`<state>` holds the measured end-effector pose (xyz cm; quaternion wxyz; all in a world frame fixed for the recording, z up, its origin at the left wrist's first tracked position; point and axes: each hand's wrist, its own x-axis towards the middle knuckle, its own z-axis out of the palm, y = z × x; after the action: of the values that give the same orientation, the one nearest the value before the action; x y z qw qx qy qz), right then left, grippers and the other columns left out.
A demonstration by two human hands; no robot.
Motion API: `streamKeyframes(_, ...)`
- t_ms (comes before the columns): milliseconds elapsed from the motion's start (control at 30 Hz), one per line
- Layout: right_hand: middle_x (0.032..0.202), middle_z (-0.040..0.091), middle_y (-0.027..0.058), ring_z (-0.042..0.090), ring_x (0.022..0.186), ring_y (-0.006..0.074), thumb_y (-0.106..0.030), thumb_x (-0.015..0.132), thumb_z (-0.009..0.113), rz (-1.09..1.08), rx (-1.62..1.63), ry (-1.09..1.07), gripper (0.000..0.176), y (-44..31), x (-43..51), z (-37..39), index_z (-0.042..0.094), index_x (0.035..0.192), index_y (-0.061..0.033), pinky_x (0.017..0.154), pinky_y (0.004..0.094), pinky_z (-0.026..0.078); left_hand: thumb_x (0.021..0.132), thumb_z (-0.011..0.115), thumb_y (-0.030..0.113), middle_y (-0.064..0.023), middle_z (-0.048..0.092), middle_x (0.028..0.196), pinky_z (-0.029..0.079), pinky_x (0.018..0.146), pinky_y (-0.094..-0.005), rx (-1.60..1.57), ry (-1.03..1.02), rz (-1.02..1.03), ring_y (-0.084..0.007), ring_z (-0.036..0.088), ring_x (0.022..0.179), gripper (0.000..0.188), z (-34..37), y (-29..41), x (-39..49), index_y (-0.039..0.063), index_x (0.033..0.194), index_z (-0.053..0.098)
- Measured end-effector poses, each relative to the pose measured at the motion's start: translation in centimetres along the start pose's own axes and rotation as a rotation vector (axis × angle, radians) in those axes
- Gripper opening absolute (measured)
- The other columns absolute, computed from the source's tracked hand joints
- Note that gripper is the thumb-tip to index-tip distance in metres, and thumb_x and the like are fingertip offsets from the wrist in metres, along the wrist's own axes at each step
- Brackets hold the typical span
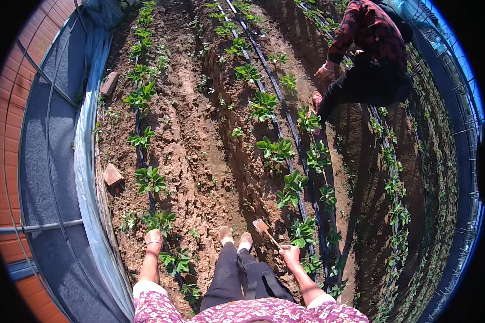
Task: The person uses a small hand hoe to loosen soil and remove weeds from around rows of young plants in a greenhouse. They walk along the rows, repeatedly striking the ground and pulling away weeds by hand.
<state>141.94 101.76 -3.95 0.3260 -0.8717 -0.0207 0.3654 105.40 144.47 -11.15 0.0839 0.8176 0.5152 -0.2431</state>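
Observation:
My right hand (290, 255) is closed around the wooden handle of a small hoe (261, 226), its flat blade raised over the soil between my feet and the plants on the right. My left hand (153, 237) is at the left plant row, touching or just beside a leafy green plant (160, 220); its fingers look curled, and whether anything is in them cannot be made out. Another plant (177, 260) grows just below and to the right of that hand. A black drip hose (151, 202) runs along this row.
A co-worker (372, 52) in a checked shirt crouches at the upper right, a hand low near the plants. Twin drip hoses (303, 157) run along the row to my right. A brick (110, 84), a broken block (112, 174) and plastic sheeting (85, 133) lie at the left edge.

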Motion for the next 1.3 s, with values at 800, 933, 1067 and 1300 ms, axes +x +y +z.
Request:
streamKeyframes(800,0.056,0.061,0.0186,0.062,0.054,0.0257,-0.011,0.065,0.061,-0.042,-0.324,0.436,0.015,12.4,-5.1,-6.6,0.064,0.058,0.0018,0.049,0.0387,0.045,0.071,0.063,0.014,-0.0212,0.065,0.089,0.052,0.072,-0.0368,-0.572,-0.109,-0.465,-0.032,0.066,0.083,0.015,-0.3,-2.1,-20.7,0.002,0.078,0.069)
streamKeyframes(933,0.048,0.056,0.0098,0.05,0.043,0.0165,-0.014,0.065,0.063,0.117,-0.077,0.242,0.018,4.9,-4.6,-5.4,0.064,0.057,0.0022,0.043,0.0356,0.036,0.075,0.064,0.015,-0.0171,0.066,0.08,0.05,0.066,-0.0328,-0.556,-0.102,-0.316,-0.0241,0.063,0.071,0.022,3.3,-6.6,-20.2,0.003,0.093,0.069)
streamKeyframes(1067,0.06,0.052,-0.0042,0.044,0.053,0.0073,-0.011,0.067,0.063,-0.026,0.089,0.293,0.01,-2.1,1.2,-4.1,0.063,0.064,-0.0014,0.048,0.0273,0.035,0.078,0.062,0.01,-0.0054,0.063,0.077,0.048,0.053,-0.0351,-1.286,-0.325,-0.551,-0.0227,0.06,0.064,0.019,1.4,-6.6,-14.8,0.01,0.096,0.065)
streamKeyframes(1300,0.08,0.069,0.0138,0.066,0.072,0.0199,-0.006,0.07,0.063,-0.136,0.052,0.304,0.022,-20.2,13.3,2.5,0.07,0.09,0.0007,0.069,0.0299,0.05,0.091,0.054,0.025,-0.0159,0.037,0.138,0.041,0.097,-0.0501,-2.321,-0.482,-0.463,-0.0318,0.036,0.129,0.051,-9.8,-0.5,-0.6,0.007,0.134,0.034)
